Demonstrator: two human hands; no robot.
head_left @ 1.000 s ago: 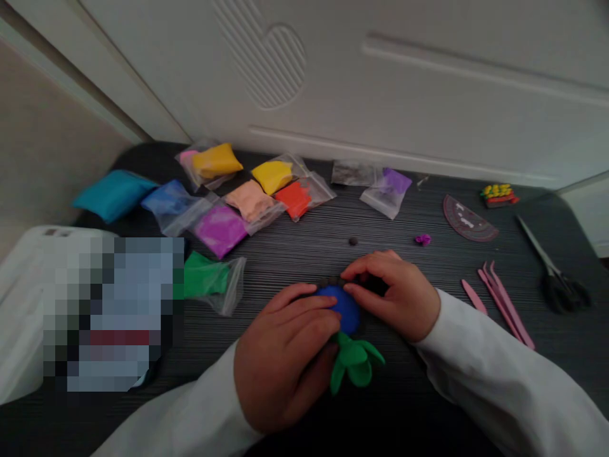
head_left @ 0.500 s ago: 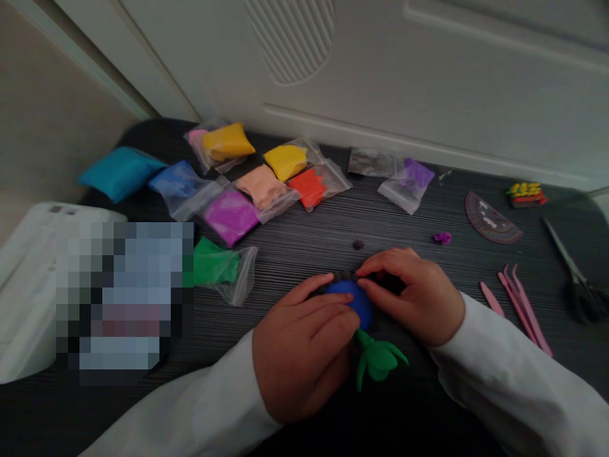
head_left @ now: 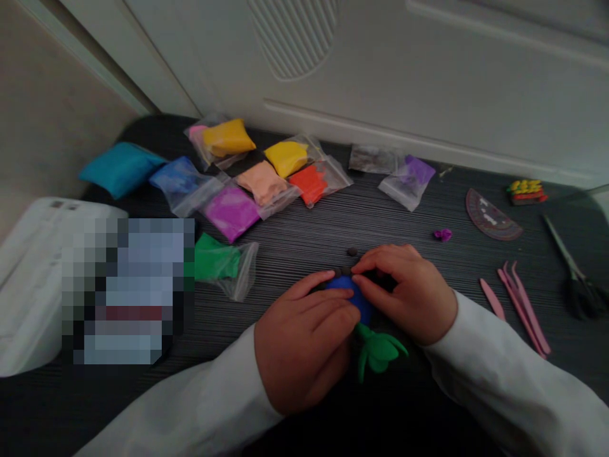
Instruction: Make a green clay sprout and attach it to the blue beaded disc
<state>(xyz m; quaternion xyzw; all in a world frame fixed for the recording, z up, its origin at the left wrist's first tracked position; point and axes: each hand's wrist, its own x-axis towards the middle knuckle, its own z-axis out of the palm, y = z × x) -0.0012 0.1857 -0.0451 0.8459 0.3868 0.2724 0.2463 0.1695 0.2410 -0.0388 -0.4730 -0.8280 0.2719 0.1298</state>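
Note:
A blue clay lump (head_left: 353,297) with a green clay leafy piece (head_left: 378,352) below it lies on the dark table (head_left: 304,241). My left hand (head_left: 304,343) rests on the blue lump's left side, fingers curled over it. My right hand (head_left: 404,292) pinches small dark clay bits along the lump's top edge with thumb and fingers. A loose dark clay ball (head_left: 352,251) lies just beyond my fingertips.
Several bags of coloured clay (head_left: 266,181) lie at the back left, a green bag (head_left: 221,266) nearer. A purple clay scrap (head_left: 442,235), a protractor (head_left: 490,219), pink tools (head_left: 518,304), scissors (head_left: 573,279) and a small clay figure (head_left: 526,190) lie right. A white object (head_left: 28,285) stands left.
The view has shifted slightly. My hands stay on the blue lump; my right fingertips have moved a little left along its top edge.

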